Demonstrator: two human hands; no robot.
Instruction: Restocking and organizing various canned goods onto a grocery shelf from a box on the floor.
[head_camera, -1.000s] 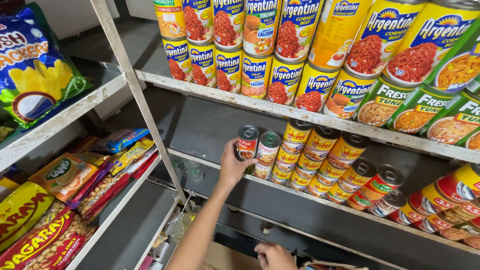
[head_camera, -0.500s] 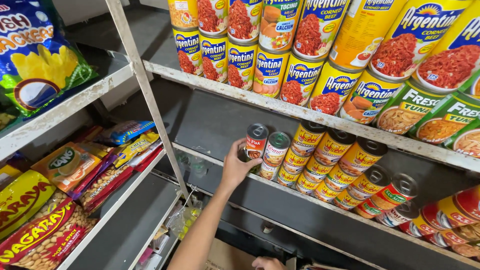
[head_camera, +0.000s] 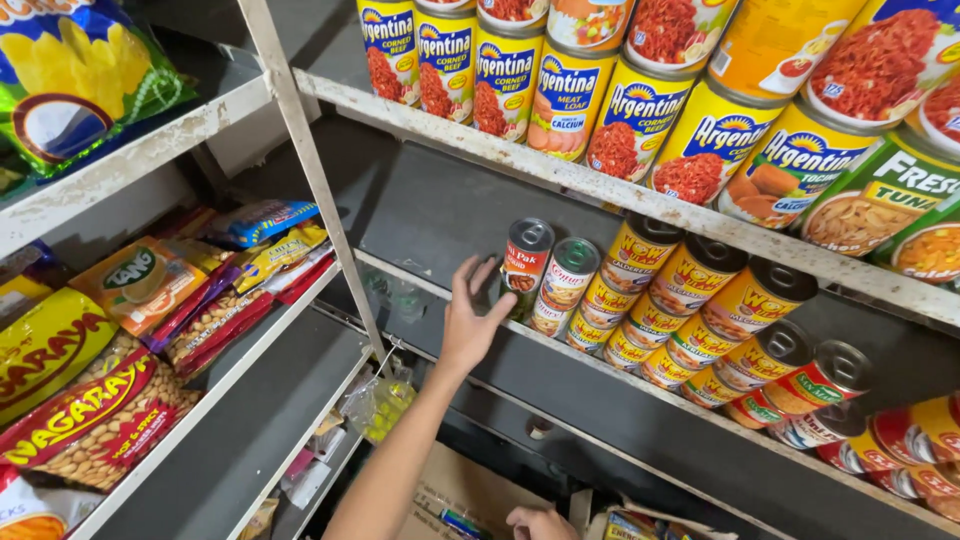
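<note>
My left hand (head_camera: 468, 322) reaches up to the middle shelf (head_camera: 440, 290), fingers spread. Only its thumb rests against the lower side of a red-labelled can (head_camera: 526, 262), which is stacked at the left end of a row of cans. A green-and-red can (head_camera: 562, 282) stands right beside it, followed by yellow-labelled cans (head_camera: 690, 295) in two tiers. My right hand (head_camera: 540, 523) is low at the bottom edge, over an open cardboard box (head_camera: 455, 490). Its fingers are partly cut off, and I cannot make out any grip.
Large yellow cans (head_camera: 640, 105) fill the upper shelf (head_camera: 560, 175). A white upright post (head_camera: 310, 170) divides the racks. Left of it lie snack and peanut packets (head_camera: 90, 400) and a chips bag (head_camera: 70, 70). Small plastic bags (head_camera: 378, 402) hang below the post.
My left hand was wrapped around the red-labelled can; now its fingers have opened and slid down off it. My right hand has sunk toward the bottom edge.
</note>
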